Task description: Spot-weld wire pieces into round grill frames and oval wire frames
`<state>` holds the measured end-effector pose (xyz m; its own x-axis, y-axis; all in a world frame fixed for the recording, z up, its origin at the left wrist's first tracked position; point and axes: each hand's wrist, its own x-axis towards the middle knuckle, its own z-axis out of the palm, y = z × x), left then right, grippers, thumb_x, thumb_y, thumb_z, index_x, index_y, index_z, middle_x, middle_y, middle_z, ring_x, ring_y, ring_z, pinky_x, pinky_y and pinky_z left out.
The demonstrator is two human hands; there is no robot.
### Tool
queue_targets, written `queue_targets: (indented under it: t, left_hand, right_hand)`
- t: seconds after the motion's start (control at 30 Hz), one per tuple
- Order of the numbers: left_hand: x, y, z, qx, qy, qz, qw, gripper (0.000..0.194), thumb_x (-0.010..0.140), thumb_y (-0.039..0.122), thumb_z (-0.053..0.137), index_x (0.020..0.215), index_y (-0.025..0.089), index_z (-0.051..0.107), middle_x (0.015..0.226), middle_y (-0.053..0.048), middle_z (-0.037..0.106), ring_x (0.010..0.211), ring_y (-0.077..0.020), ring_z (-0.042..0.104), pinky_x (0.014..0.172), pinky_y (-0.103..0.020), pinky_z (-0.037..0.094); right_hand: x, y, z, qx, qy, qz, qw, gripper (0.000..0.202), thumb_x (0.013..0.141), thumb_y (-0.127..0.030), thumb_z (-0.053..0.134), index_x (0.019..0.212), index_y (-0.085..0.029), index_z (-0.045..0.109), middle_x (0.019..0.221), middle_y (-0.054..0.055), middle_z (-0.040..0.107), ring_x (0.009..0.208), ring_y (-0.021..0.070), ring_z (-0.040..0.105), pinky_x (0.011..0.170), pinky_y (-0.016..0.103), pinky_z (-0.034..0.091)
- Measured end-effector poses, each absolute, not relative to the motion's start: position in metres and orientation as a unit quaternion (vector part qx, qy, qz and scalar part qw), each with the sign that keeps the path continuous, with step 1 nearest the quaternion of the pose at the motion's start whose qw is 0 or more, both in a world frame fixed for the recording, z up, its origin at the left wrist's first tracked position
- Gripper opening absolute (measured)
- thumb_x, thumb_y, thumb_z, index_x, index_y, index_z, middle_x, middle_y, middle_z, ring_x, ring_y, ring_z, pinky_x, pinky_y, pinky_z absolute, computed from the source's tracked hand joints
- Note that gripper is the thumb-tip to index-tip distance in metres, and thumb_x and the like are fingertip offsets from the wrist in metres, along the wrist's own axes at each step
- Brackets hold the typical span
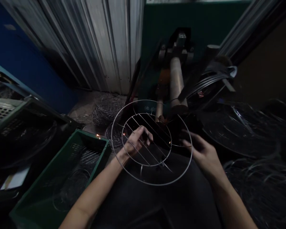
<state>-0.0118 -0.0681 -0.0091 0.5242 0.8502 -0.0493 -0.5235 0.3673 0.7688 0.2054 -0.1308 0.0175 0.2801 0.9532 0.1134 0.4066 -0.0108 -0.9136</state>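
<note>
A round wire rack, made of an outer ring, an inner ring and parallel cross wires, is held up in front of the machine. My left hand is closed on the rack at its inner part, with cross wires passing over the fingers. My right hand is at the right side of the outer ring, its fingers apart and somewhat blurred; whether they touch the wire is unclear. Behind the rack stands a green machine with a thick metal cylinder and a thinner rod below it. Small orange sparks glow near the rack.
To the left, a green plastic crate holds wire racks. Wire coils lie on the floor behind it. Bundled wire pieces rest by the machine, and more wire rings pile up at right. A corrugated metal wall stands behind.
</note>
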Motion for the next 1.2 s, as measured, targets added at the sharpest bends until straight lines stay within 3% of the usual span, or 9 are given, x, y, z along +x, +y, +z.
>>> queue_targets:
  t: [0.1, 0.27, 0.4, 0.63, 1.2]
  left_hand:
    - [-0.004, -0.079, -0.009, 0.338, 0.245, 0.491, 0.765, 0.031, 0.082, 0.043, 0.056, 0.075, 0.016, 0.044, 0.069, 0.0, 0.06, 0.052, -0.0086, 0.054, 0.05, -0.02, 0.043]
    - [0.009, -0.093, -0.01, 0.287, 0.271, 0.582, 0.711, 0.031, 0.08, 0.042, 0.058, 0.074, 0.017, 0.041, 0.07, 0.002, 0.059, 0.055, -0.0079, 0.055, 0.053, -0.019, 0.045]
    - [0.012, -0.092, -0.01, 0.267, 0.27, 0.611, 0.695, 0.031, 0.083, 0.044, 0.055, 0.075, 0.017, 0.041, 0.07, 0.001, 0.059, 0.055, -0.0079, 0.055, 0.053, -0.019, 0.044]
    - [0.012, -0.088, -0.005, 0.268, 0.253, 0.623, 0.69, 0.031, 0.084, 0.045, 0.053, 0.075, 0.017, 0.041, 0.069, 0.001, 0.059, 0.056, -0.008, 0.053, 0.054, -0.02, 0.044]
    - [0.015, -0.081, -0.013, 0.273, 0.254, 0.625, 0.686, 0.029, 0.084, 0.043, 0.052, 0.075, 0.017, 0.042, 0.07, 0.001, 0.06, 0.058, -0.008, 0.054, 0.056, -0.02, 0.044]
  right_hand:
    - [0.201, -0.141, 0.018, -0.665, -0.502, 0.274, 0.48, 0.038, 0.074, -0.043, 0.066, 0.105, -0.021, 0.066, 0.102, 0.006, 0.068, 0.094, 0.0227, 0.063, 0.084, 0.037, 0.051]
    - [0.184, -0.098, 0.007, -0.658, -0.45, 0.254, 0.547, 0.034, 0.072, -0.046, 0.066, 0.089, -0.017, 0.068, 0.084, 0.006, 0.069, 0.076, 0.0196, 0.064, 0.068, 0.031, 0.052]
    - [0.18, -0.08, 0.004, -0.684, -0.468, 0.208, 0.52, 0.031, 0.074, -0.048, 0.063, 0.082, -0.018, 0.068, 0.078, 0.004, 0.068, 0.071, 0.0184, 0.062, 0.062, 0.029, 0.048]
    - [0.18, -0.081, 0.023, -0.693, -0.522, 0.121, 0.482, 0.027, 0.076, -0.044, 0.059, 0.082, -0.02, 0.067, 0.078, 0.003, 0.068, 0.071, 0.0185, 0.062, 0.062, 0.027, 0.046]
    - [0.184, -0.066, 0.015, -0.684, -0.529, 0.12, 0.487, 0.023, 0.077, -0.041, 0.059, 0.082, -0.02, 0.068, 0.08, 0.004, 0.069, 0.073, 0.0196, 0.063, 0.064, 0.029, 0.046]
